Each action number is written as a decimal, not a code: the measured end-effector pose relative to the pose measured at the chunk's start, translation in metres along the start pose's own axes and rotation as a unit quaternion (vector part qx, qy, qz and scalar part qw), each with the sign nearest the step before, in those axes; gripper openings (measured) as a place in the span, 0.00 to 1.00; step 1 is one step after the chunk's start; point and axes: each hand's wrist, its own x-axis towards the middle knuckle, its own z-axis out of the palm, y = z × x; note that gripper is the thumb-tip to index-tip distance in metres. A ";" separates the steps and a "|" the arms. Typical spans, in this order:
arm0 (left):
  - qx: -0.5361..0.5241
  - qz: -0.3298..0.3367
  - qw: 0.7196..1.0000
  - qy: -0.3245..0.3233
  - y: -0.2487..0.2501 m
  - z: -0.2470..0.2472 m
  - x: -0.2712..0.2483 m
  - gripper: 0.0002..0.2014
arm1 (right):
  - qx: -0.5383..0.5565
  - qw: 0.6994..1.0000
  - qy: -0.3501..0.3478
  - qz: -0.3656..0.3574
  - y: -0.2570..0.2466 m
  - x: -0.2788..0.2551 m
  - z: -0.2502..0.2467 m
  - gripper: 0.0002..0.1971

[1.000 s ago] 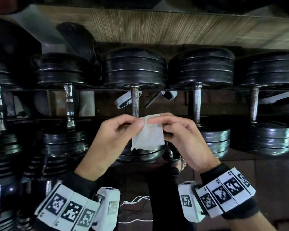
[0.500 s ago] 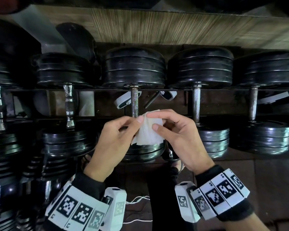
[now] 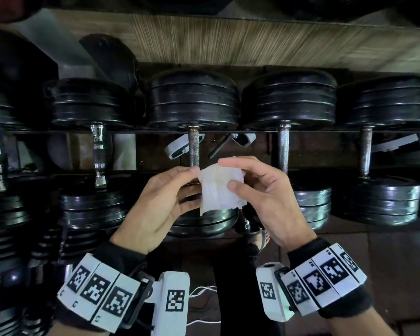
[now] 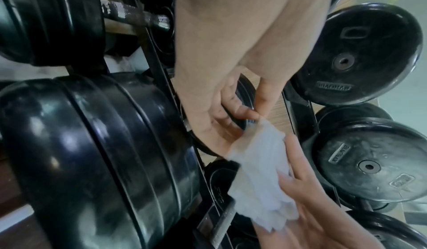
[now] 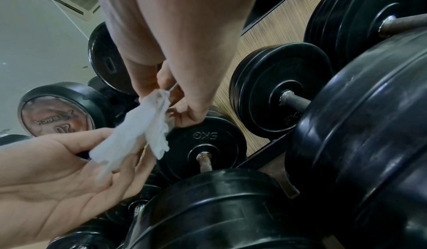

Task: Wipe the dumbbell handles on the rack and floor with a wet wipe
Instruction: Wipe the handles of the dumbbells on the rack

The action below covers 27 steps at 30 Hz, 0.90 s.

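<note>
Held up in front of the rack (image 3: 141,132), between both hands: a crumpled white wet wipe (image 3: 220,189). Left hand (image 3: 160,207) to the wipe's left, thumb and forefinger pinching its upper left corner, remaining fingers loosely curled beneath. Right hand (image 3: 264,197) to the wipe's right, forefinger hooked over the top edge, thumb pressed on the front face, so pinching it too; lower half of the wipe hanging free below both grips. Seen from the left wrist: wipe (image 4: 261,176) draped from the left hand's (image 4: 221,107) fingertips down across the right hand's (image 4: 307,194) fingers. Seen from the right wrist: wipe (image 5: 138,130) running from the right hand's (image 5: 175,92) pinch down onto the left hand's (image 5: 69,170) fingers. Directly behind the wipe, apart from it, a knurled dumbbell handle (image 3: 194,147) standing upright between black plates, its lower end hidden by the hands. Further right, two more handles, one near (image 3: 283,147) and one farther off (image 3: 365,151); to the left, a shiny chrome handle (image 3: 98,156). Marker-covered wrist bands on both forearms.
</note>
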 end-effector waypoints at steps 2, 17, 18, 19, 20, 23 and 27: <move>0.019 0.015 1.000 0.005 0.002 0.001 0.001 0.09 | 0.008 1.000 0.000 0.001 -0.001 0.001 0.000 0.21; 0.179 0.168 0.969 0.022 -0.003 0.004 -0.004 0.15 | 0.041 0.996 -0.018 0.075 -0.006 0.006 0.002 0.30; 0.183 0.161 0.970 0.012 -0.002 0.003 -0.004 0.14 | 0.059 0.995 -0.015 0.083 -0.006 0.006 0.002 0.30; 0.184 0.150 0.971 -0.002 -0.002 0.002 -0.004 0.12 | 0.076 0.993 -0.013 0.090 -0.006 0.006 0.003 0.31; 0.180 0.136 0.974 -0.015 -0.002 0.002 -0.005 0.10 | 0.089 0.991 -0.014 0.098 -0.005 0.006 0.005 0.31; 0.164 0.117 0.979 -0.026 -0.002 0.001 -0.005 0.09 | 0.109 0.985 -0.018 0.133 -0.004 0.005 0.010 0.29; 0.174 0.112 0.978 -0.028 0.000 -0.003 -0.003 0.12 | 0.101 0.985 0.007 0.141 -0.001 0.006 0.009 0.28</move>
